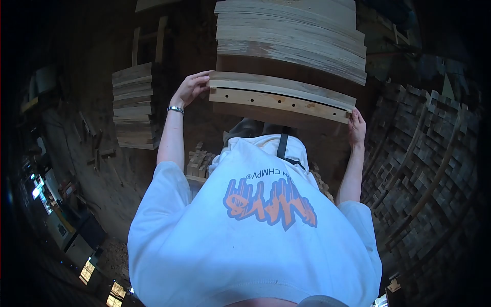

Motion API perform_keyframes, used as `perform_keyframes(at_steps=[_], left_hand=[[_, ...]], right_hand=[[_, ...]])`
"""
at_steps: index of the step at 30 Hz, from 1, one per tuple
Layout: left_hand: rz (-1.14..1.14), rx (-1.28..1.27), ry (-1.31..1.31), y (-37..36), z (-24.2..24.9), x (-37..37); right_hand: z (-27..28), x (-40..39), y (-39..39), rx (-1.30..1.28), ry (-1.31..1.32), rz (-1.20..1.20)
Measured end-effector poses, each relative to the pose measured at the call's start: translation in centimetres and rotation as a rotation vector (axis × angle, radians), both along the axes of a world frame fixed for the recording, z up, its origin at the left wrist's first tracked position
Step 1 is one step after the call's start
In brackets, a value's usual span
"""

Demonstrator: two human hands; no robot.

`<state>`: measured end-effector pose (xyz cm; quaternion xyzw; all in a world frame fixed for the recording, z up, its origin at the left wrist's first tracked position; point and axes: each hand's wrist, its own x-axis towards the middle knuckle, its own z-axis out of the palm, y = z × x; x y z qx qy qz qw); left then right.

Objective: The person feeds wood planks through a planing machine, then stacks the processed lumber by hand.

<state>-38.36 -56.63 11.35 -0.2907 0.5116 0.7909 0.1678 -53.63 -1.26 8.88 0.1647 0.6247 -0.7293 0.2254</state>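
A light wooden board with a row of several small dark holes (266,101) lies crosswise in front of my body. Directly behind it runs a second plank (286,85), and a thin dark gap shows between the two. My left hand (193,88), with a metal-banded bracelet or watch (175,109) on the wrist, has its fingers closed at the left end of these boards. At the opposite end, my right hand (357,127) grips the right corner, its fingertips partly hidden by the wood.
Beyond the boards rises a large stack of planks (286,36). A smaller plank stack (133,107) stands to the left, near loose wood scraps (97,148) on the floor. Rows of stacked wood blocks (419,158) line the right side. Small blocks (200,159) sit by my legs.
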Motion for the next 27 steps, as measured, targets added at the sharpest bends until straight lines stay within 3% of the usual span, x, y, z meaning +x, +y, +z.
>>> perform_keyframes(at_steps=[3, 6, 9, 11, 12, 14, 15, 17, 19, 22, 27], left_hand=[[0.02, 0.053, 0.02, -0.4, -1.3, 0.3], [0.075, 0.125, 0.002, -0.3, -2.1, -0.1], [0.094, 0.032, -0.123, -0.9, -2.7, -1.9], [0.061, -0.08, -0.216, -0.7, -2.7, -3.3], [0.169, -0.303, -0.082, 0.5, -2.0, -4.6], [0.271, -0.611, 0.096, 2.0, -1.2, -6.4], [0.269, -0.613, 0.103, 2.6, -0.5, -7.0], [0.2, -0.913, -0.049, 3.5, 0.5, -7.2], [0.27, -0.846, -0.008, 3.0, -0.3, -5.9], [0.329, -0.604, 0.065, 2.9, -1.0, -3.0], [0.298, -0.488, 0.024, 2.8, -0.7, -0.7]], right_hand=[[0.0, -0.1, 0.1, -0.005, 0.018, 0.053], [0.1, -1.7, 0.5, -0.177, -0.065, 0.092], [0.5, -5.9, -0.5, -0.178, -0.288, 0.1], [1.4, -8.6, -3.3, 0.264, 0.071, -0.046], [2.2, -9.5, -4.6, 0.261, 0.071, -0.049], [3.7, -10.3, -6.6, 0.76, 0.291, 0.236], [3.6, -10.2, -6.6, 0.758, 0.296, 0.23], [3.2, -9.9, -6.7, 0.674, 0.326, 0.216], [3.2, -9.4, -5.9, 0.609, 0.308, 0.226], [2.2, -8.1, -3.5, 0.271, 0.12, 0.312], [2.5, -6.5, -2.2, 0.155, -0.04, 0.284]])
